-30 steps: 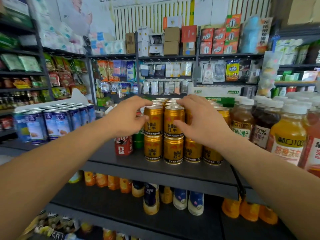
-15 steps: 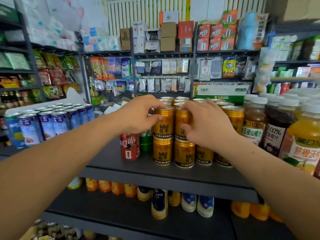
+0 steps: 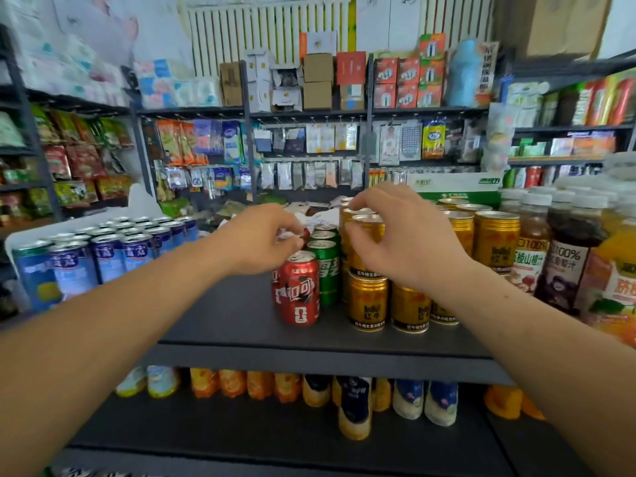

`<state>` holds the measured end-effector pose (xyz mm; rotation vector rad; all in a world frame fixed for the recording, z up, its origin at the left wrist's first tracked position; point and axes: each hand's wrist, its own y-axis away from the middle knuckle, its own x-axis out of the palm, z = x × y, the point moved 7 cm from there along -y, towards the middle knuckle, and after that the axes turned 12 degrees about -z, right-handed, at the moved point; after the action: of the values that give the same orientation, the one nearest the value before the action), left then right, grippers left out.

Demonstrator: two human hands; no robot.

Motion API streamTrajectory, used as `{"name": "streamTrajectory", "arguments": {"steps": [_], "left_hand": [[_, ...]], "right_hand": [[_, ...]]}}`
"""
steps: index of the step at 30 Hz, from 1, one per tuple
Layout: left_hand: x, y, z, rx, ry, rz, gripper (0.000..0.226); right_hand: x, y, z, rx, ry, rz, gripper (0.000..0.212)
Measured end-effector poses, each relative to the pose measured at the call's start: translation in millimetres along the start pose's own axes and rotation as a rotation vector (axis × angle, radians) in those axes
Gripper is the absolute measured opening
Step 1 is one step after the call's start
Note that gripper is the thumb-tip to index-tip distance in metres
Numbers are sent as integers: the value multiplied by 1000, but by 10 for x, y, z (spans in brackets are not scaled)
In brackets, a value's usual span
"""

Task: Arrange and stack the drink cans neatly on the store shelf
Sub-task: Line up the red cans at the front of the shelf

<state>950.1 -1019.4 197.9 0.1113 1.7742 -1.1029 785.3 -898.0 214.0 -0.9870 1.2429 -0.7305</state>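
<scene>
Dark shelf (image 3: 241,315): right hand (image 3: 395,235) grips upper gold 红牛 can (image 3: 373,232); left hand (image 3: 254,241) pinches rear red can (image 3: 304,234).

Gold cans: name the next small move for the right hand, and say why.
Probably ease the top gold can squarely onto the lower gold can, then let go. The right hand curls its fingers over that top can's rim at the stack's left front corner, close beside the green can, so a crooked seat could topple it.
</scene>
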Motion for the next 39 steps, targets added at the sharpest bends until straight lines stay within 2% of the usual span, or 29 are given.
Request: {"name": "streamTrajectory", "arguments": {"steps": [4, 8, 13, 23, 25, 28, 33, 39], "left_hand": [[278, 188, 176, -12, 139, 43, 24], [325, 216, 218, 39, 195, -35, 30], [370, 237, 240, 83, 218, -28, 26], [273, 337, 321, -16, 222, -81, 38], [266, 347, 296, -10, 192, -45, 39], [310, 344, 229, -6, 169, -7, 30], [239, 241, 130, 32, 109, -90, 13], [316, 197, 52, -67, 201, -164, 30]], "right_hand": [[241, 72, 337, -18, -60, 86, 26], [463, 164, 456, 86, -151, 193, 33], [592, 226, 390, 198, -197, 268, 37], [629, 341, 209, 363, -296, 243, 24], [620, 343, 175, 385, -304, 232, 20], [622, 340, 139, 409, -323, 213, 15], [667, 382, 114, 416, -354, 210, 14], [676, 426, 78, 412, -361, 180, 13]]}}
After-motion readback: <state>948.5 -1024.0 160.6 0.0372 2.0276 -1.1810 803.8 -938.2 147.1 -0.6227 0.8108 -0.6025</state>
